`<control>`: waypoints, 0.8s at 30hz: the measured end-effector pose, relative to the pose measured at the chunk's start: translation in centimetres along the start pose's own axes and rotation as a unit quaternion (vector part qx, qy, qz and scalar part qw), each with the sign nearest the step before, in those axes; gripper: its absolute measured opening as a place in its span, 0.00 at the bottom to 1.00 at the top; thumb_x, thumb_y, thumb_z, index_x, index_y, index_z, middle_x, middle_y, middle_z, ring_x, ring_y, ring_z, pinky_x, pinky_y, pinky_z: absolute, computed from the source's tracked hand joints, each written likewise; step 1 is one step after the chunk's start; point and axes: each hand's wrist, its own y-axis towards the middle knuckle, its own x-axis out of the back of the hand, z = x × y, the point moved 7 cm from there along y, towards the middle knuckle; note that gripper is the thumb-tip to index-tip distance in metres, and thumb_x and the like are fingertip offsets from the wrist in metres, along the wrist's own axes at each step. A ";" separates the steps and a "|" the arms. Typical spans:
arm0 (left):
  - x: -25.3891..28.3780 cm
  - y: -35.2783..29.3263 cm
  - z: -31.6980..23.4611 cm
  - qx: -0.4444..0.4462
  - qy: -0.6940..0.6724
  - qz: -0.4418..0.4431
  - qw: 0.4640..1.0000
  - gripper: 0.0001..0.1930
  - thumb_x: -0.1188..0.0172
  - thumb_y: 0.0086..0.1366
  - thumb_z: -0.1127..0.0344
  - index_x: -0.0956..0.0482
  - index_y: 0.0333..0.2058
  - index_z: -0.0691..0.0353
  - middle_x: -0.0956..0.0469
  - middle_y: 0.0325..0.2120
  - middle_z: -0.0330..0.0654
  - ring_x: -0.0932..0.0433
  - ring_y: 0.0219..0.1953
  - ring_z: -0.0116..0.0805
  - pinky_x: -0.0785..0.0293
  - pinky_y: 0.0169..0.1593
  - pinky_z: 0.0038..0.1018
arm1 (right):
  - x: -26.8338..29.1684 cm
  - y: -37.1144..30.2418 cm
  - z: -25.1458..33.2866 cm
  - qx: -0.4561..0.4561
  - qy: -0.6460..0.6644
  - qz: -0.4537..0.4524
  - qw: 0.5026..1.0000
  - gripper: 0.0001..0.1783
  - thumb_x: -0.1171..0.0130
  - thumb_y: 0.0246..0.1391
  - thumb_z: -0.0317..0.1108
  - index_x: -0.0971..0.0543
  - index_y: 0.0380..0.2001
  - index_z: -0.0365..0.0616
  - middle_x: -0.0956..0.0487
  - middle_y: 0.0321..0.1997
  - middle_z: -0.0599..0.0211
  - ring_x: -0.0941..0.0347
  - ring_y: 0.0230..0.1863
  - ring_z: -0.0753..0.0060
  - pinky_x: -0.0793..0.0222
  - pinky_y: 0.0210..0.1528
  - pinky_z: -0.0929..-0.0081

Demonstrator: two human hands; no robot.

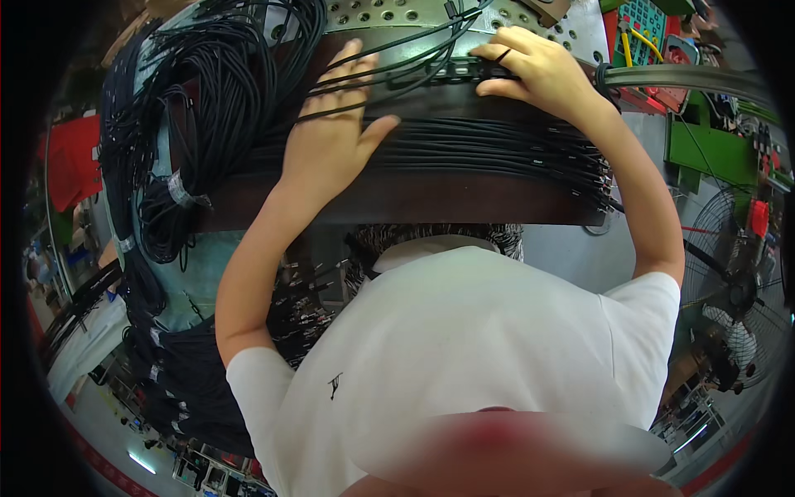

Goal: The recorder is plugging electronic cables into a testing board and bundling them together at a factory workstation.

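Note:
My left hand (331, 132) lies flat on the dark table, fingers stretched out and thumb apart. Several thin black cables (397, 60) cross over its fingers and run up toward the top of the view. To its right, my right hand (542, 73) has its fingers bent and its thumb below, closed around the right end of a black slotted block (443, 73). A dark ring-like band circles one of its fingers. Whether a cable end is also between the fingertips is hidden. Nearer to me, a long row of black cables (464, 145) lies across the table.
Large looped bundles of black cable (215, 91) hang over the left side. A perforated metal plate (373, 12) sits at the far edge. On the right are yellow-handled pliers (627, 50), a grey curved bar (687, 77), a green panel (704, 145) and a fan (737, 290).

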 end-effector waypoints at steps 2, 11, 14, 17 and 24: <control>-1.0 2.6 -3.2 -0.033 0.047 -0.011 0.998 0.23 0.36 0.59 0.56 0.25 0.51 0.59 0.30 0.56 0.37 0.29 0.55 0.37 0.30 0.56 0.32 | 1.7 -1.3 -0.7 -0.003 0.004 -0.033 0.999 0.17 0.40 0.54 0.48 0.20 0.34 0.44 0.25 0.31 0.67 0.26 0.34 0.60 0.29 0.36 0.68; -2.0 6.0 -3.3 -0.068 0.045 -0.025 0.996 0.18 0.36 0.59 0.58 0.20 0.46 0.58 0.19 0.40 0.41 0.21 0.44 0.39 0.25 0.47 0.32 | -0.5 -0.9 -7.3 -0.276 -0.042 0.052 0.959 0.18 0.49 0.59 0.48 0.19 0.28 0.46 0.20 0.26 0.60 0.24 0.28 0.51 0.30 0.30 0.61; -0.1 3.2 -1.8 -0.018 0.020 0.009 1.000 0.22 0.38 0.60 0.59 0.24 0.52 0.61 0.24 0.49 0.46 0.26 0.51 0.44 0.28 0.52 0.35 | 4.2 -4.3 -2.3 -0.119 -0.234 -0.077 0.962 0.23 0.37 0.50 0.53 0.26 0.21 0.43 0.29 0.20 0.64 0.29 0.21 0.60 0.33 0.23 0.70; 2.7 -2.4 0.2 -0.022 0.110 0.082 0.990 0.24 0.35 0.57 0.65 0.25 0.53 0.64 0.28 0.53 0.50 0.29 0.54 0.48 0.29 0.53 0.37 | 10.7 -13.3 0.2 -0.243 -0.060 -0.253 0.934 0.09 0.35 0.50 0.30 0.24 0.21 0.40 0.30 0.19 0.62 0.33 0.17 0.68 0.38 0.20 0.75; 3.3 -2.2 4.4 0.017 -0.056 0.001 0.998 0.10 0.36 0.60 0.70 0.18 0.39 0.65 0.21 0.39 0.46 0.23 0.43 0.40 0.29 0.48 0.28 | 6.0 -26.4 3.0 -0.499 -0.182 -0.183 0.827 0.13 0.44 0.60 0.42 0.20 0.37 0.43 0.19 0.34 0.64 0.23 0.32 0.58 0.27 0.36 0.71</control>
